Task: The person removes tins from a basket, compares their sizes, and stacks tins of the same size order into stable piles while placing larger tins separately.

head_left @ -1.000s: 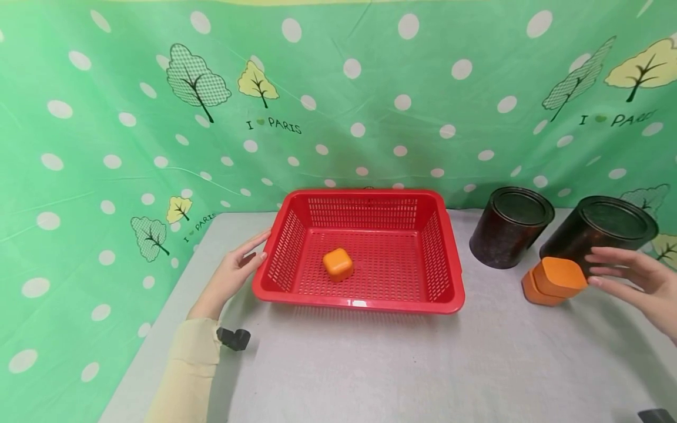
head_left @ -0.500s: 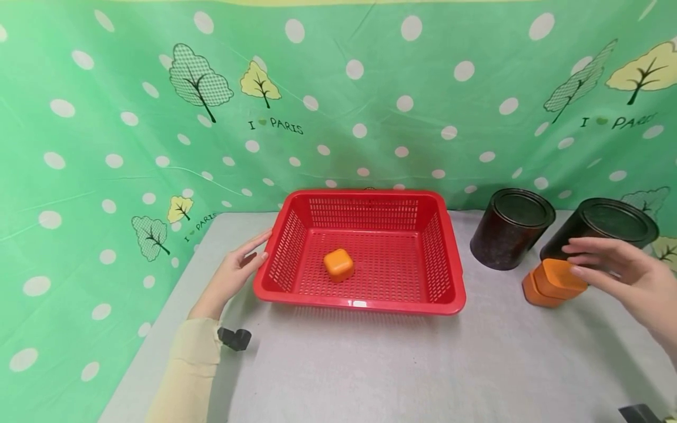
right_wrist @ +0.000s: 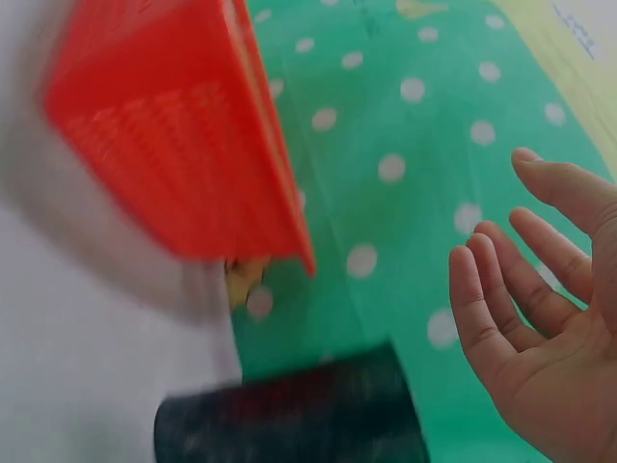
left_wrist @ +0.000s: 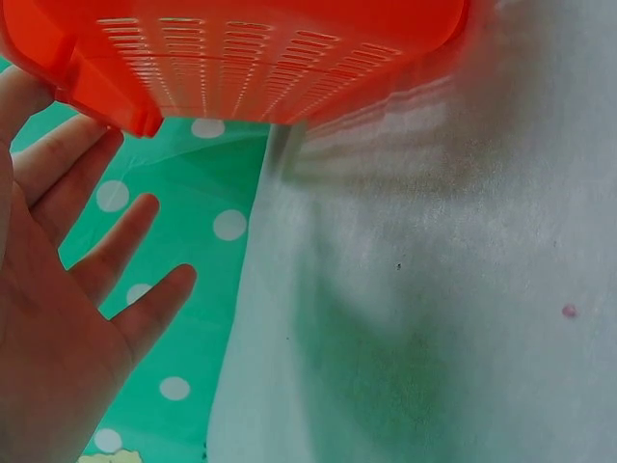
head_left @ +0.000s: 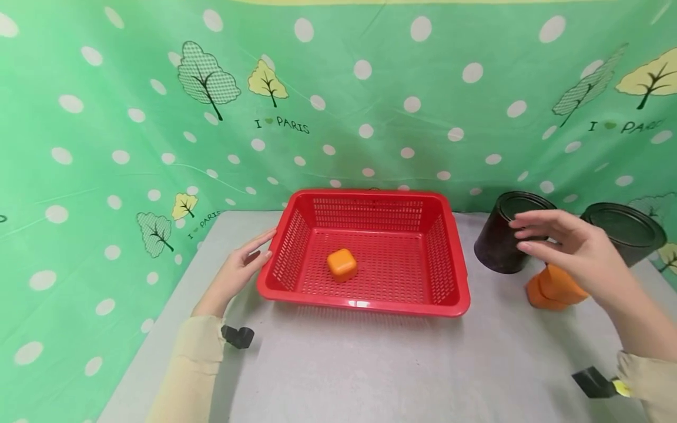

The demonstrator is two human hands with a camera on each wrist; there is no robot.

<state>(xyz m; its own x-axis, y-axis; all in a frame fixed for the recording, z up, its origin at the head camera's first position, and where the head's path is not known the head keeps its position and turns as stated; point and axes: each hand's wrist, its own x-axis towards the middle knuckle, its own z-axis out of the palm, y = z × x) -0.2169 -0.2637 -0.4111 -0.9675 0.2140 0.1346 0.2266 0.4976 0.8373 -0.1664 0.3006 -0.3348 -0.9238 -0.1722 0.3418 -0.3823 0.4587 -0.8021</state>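
A dark tin (head_left: pixel 505 235) is standing upright on the grey worktop (head_left: pixel 370 364), right of a red basket (head_left: pixel 365 305), with the right hand (head_left: pixel 571 249) hovering spread beside it and risking knocking it over, while the left hand (head_left: pixel 238 273) is lying spread against the basket's side.

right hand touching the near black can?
Apart. In the right wrist view the right hand hangs open, fingers spread, with green backdrop showing between it and the black can; the head view alone only shows them overlapping.
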